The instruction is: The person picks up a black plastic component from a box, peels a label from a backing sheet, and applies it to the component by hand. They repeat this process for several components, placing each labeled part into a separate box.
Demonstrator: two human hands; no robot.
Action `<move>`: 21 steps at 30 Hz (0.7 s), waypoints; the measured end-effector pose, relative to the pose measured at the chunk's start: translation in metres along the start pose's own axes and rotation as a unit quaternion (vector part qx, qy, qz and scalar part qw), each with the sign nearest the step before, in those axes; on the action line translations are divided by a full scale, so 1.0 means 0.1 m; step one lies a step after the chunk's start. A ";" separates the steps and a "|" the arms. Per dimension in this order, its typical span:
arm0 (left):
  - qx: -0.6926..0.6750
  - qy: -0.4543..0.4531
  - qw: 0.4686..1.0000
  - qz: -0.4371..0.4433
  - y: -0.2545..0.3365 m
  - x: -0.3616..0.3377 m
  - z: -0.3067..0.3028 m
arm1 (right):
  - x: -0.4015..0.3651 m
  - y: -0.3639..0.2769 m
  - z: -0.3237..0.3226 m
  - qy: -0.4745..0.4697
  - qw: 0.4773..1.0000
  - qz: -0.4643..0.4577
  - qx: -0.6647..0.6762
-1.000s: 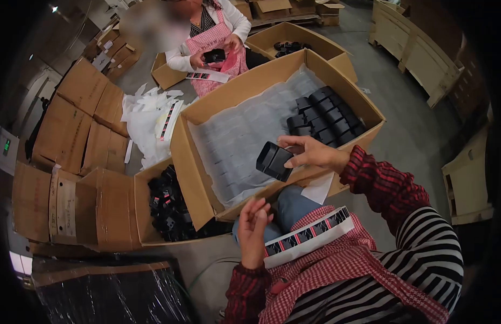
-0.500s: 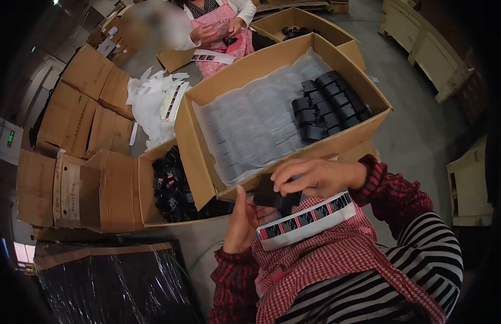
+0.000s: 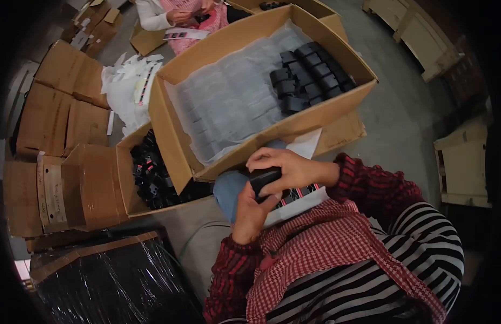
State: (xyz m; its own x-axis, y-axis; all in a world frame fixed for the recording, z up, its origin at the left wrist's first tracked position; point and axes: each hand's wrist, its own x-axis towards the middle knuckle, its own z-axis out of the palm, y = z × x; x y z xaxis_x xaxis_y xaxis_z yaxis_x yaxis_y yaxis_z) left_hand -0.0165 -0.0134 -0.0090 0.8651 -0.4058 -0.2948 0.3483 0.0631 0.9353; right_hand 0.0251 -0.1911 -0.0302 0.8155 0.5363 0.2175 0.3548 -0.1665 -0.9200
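Observation:
A black plastic part point(image 3: 264, 180) is held over my lap, between both hands. My left hand point(image 3: 251, 214) grips its near left side, thumb pressed against it. The fingers of my right hand point(image 3: 289, 169) curl around its top and right side. Part of its shape is hidden by the fingers. Just below lies a white strip of labels point(image 3: 304, 201) with black and red prints, on my checked apron point(image 3: 320, 232). Beyond my hands stands a large open cardboard box point(image 3: 272, 129), where similar black parts point(image 3: 315, 75) sit in rows on a translucent sheet point(image 3: 223, 97).
To the left, a lower carton point(image 3: 126, 186) holds a heap of loose black parts point(image 3: 150, 175). White backing paper point(image 3: 132, 89) lies behind it, beside stacked cartons point(image 3: 66, 75). A film-wrapped black stack point(image 3: 115, 275) stands near left. Another person point(image 3: 193, 16) sits beyond the box.
The view has shifted, so the boxes sit higher and further left. My hands have come together around the black part, my left thumb now pressing on it.

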 end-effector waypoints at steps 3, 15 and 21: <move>-0.039 0.025 0.997 -0.060 -0.18 -0.04 0.01 | -0.09 0.17 0.13 0.129 0.984 0.076 0.095; -0.105 0.169 0.980 -0.025 -0.23 -0.07 -0.15 | -1.84 0.57 -0.29 0.124 0.936 0.309 0.111; -0.052 0.109 0.993 -0.009 -0.27 0.03 0.01 | -1.72 0.64 -0.24 0.091 0.977 0.138 -0.136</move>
State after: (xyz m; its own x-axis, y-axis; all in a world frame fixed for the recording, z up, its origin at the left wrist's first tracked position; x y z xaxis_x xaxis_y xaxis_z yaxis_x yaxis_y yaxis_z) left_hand -0.0240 -0.0173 -0.0349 0.9123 -0.2016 -0.3565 0.3893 0.1567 0.9077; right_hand -0.0816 -0.3138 -0.1186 0.9563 0.2882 0.0496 0.1974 -0.5111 -0.8365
